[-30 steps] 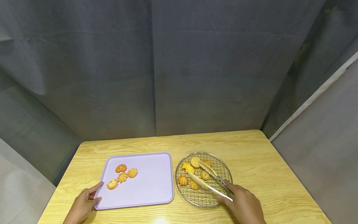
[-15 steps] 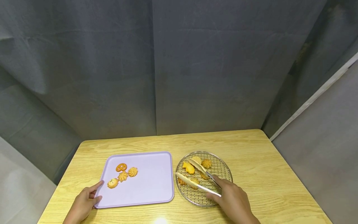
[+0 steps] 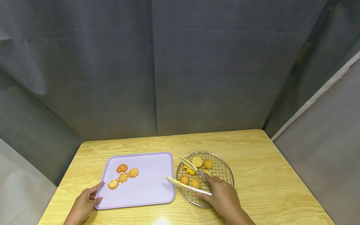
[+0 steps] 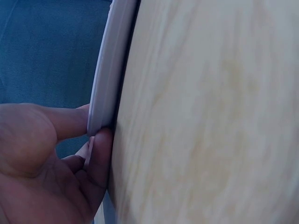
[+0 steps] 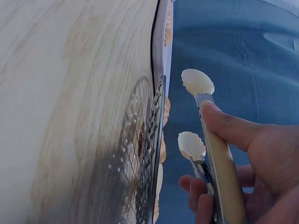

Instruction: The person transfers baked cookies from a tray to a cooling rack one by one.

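Note:
My left hand (image 3: 84, 201) pinches the left edge of a lilac tray (image 3: 149, 184); in the left wrist view, thumb and finger close on the tray's rim (image 4: 106, 74). On that tray lie a pretzel biscuit (image 3: 122, 168), a swirl cookie (image 3: 133, 172), a star-shaped cookie (image 3: 123, 177) and a round cookie (image 3: 113, 184). With my right hand (image 3: 222, 197) I hold tongs (image 3: 194, 189) spread wide, nothing between their cream scalloped tips. The tips reach over the left side of a round wire rack (image 3: 225, 178), one overlapping the tray's right edge. The right wrist view shows them raised above the rack.
Several cookies lie on the rack: a round dimpled one (image 3: 197, 161), star-shaped ones (image 3: 208, 164) and a fish-shaped one (image 3: 189, 170) partly behind the tongs. Everything stands on a wooden table (image 3: 253, 156), with grey cloth (image 3: 211, 78) hanging behind.
My right hand has moved left with the spread tongs, from over the middle of the rack to its left side by the tray. The left hand and tray stay put.

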`<state>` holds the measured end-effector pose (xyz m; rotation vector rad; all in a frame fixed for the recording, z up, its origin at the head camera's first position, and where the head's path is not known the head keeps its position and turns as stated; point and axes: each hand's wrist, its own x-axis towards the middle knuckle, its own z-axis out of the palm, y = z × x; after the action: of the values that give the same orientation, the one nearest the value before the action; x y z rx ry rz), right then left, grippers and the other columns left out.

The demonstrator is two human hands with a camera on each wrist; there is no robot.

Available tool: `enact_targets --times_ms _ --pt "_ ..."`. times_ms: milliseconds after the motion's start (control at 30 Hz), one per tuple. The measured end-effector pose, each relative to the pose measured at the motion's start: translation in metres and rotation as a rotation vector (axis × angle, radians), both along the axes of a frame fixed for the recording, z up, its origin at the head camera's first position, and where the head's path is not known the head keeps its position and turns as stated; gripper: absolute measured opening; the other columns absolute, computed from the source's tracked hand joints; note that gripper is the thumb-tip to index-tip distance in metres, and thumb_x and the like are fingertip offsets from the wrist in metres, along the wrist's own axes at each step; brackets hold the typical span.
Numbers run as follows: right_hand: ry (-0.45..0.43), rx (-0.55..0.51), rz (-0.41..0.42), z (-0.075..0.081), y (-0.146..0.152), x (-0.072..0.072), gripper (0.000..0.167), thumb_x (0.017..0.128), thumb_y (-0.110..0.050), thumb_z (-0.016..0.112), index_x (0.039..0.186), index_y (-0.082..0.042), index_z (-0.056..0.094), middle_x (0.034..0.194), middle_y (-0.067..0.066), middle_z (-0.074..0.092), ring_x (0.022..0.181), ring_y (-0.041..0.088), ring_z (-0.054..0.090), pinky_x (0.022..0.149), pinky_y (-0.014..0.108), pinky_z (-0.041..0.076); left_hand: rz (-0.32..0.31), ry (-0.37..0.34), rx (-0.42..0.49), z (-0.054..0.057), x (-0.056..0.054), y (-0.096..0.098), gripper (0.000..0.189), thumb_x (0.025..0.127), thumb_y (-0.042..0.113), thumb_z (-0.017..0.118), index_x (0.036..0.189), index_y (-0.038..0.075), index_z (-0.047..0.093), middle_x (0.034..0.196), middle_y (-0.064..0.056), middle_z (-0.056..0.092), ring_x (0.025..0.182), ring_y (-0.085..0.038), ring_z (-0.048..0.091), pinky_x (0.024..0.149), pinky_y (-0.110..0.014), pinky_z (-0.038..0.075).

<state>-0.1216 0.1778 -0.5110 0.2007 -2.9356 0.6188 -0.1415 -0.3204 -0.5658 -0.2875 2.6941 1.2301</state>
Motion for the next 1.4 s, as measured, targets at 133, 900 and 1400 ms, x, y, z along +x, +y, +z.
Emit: enact_targets --times_ms 133,900,1400 --pt "0.008 0.007 0.006 0.000 -0.007 -0.002 0.085 0.070 -0.056 0.088 0.139 -0.012 0.066 0.119 0.012 0.074 0.098 0.034 0.073 0.075 0.052 0.059 0.004 -0.001 0.013 -0.001 0.001 0.000 0.062 0.092 -0.010 0.067 0.150 -0.002 0.047 0.108 -0.018 0.058 0.084 -0.021 0.057 0.058 -0.027 0.054" --pt "0.045 0.046 0.121 -0.005 -0.050 -0.021 0.091 0.067 -0.063 0.087 0.142 -0.016 0.063 0.078 -0.008 0.059 0.055 0.006 0.043 0.049 0.026 0.038 0.001 -0.007 0.014 -0.002 0.002 -0.002 0.061 0.092 -0.008 0.066 0.150 -0.002 0.048 0.109 -0.017 0.058 0.085 -0.021 0.058 0.060 -0.028 0.055" --pt "0.037 0.036 0.170 -0.009 -0.077 -0.031 0.087 0.068 -0.060 0.089 0.139 -0.014 0.066 0.086 -0.002 0.068 0.062 0.013 0.055 0.052 0.029 0.042 0.002 -0.015 0.029 -0.003 0.001 -0.003 0.061 0.093 -0.010 0.065 0.150 -0.003 0.047 0.106 -0.016 0.060 0.083 -0.021 0.059 0.059 -0.029 0.056"
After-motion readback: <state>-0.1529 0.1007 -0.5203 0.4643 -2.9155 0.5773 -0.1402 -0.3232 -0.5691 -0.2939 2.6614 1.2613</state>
